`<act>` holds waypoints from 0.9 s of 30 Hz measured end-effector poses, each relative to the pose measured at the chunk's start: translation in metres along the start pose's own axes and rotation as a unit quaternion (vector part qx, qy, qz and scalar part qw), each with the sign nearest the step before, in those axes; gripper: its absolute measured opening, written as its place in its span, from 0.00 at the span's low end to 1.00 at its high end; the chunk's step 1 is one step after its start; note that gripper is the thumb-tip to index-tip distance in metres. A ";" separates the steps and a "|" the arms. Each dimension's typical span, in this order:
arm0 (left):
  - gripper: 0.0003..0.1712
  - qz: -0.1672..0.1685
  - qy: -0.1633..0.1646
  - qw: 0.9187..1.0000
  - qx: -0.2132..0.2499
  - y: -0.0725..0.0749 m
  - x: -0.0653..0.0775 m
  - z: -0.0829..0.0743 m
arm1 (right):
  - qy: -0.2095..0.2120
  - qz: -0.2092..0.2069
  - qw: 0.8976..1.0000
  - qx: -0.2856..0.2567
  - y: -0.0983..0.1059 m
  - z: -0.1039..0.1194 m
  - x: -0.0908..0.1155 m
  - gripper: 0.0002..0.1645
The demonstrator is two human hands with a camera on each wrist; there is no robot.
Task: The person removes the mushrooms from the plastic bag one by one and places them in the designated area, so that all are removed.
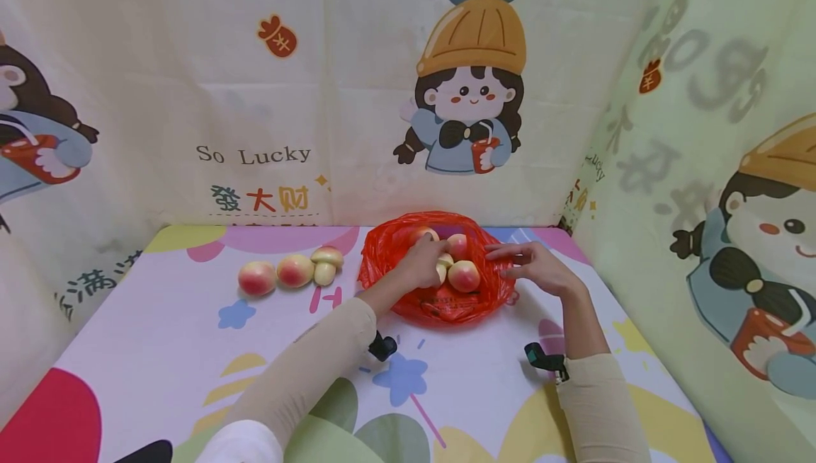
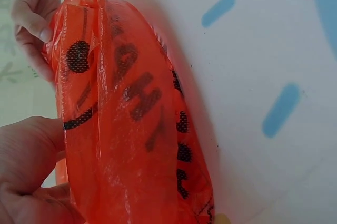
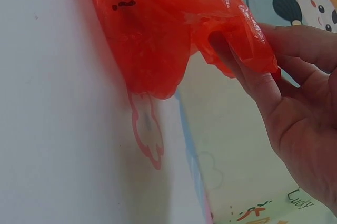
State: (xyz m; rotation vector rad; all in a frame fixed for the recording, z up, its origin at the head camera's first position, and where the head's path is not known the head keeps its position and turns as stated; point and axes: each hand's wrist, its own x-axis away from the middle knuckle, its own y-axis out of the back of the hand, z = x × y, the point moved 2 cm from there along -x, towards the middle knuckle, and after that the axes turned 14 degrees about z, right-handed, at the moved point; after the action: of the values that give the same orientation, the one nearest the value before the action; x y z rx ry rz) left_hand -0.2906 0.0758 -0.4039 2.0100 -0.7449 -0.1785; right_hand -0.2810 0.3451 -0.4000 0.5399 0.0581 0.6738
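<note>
A red plastic bag (image 1: 446,314) stands with its mouth spread on the table. In it lie toy peaches, one at the front right (image 1: 464,276), plus a pale mushroom (image 1: 444,260) partly covered by my left hand (image 1: 421,263). That hand reaches over the near left rim into the bag, its fingers by a peach at the back (image 1: 423,233). Bag plastic hides its fingertips in the left wrist view, so its grip is unclear. At the right rim, my right hand (image 1: 542,265) pinches the bag's edge, with plastic between thumb and fingers in the right wrist view.
Left of the bag, two peaches (image 1: 257,279) and a mushroom (image 1: 327,265) sit in a row on the patterned tablecloth (image 1: 191,335). A printed cloth wall (image 1: 357,109) rises behind the table, with another on the right (image 1: 637,187).
</note>
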 end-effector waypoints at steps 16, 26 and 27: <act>0.41 -0.034 -0.012 0.997 0.063 0.011 0.024 0.008 | 0.000 0.000 1.000 -0.003 -0.001 0.000 -0.001 0.21; 0.42 -0.049 -0.020 0.994 0.101 0.017 0.041 0.016 | 0.000 0.002 1.000 -0.005 0.000 -0.001 -0.002 0.21; 0.42 -0.050 -0.020 0.993 0.104 0.017 0.043 0.017 | 0.001 0.004 1.000 -0.004 -0.001 -0.001 -0.002 0.21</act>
State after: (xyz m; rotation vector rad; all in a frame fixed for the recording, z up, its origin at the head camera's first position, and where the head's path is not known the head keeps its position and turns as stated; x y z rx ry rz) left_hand -0.2701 0.0326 -0.3914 2.2487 -0.7128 -0.2069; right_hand -0.2824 0.3440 -0.4015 0.5313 0.0543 0.6821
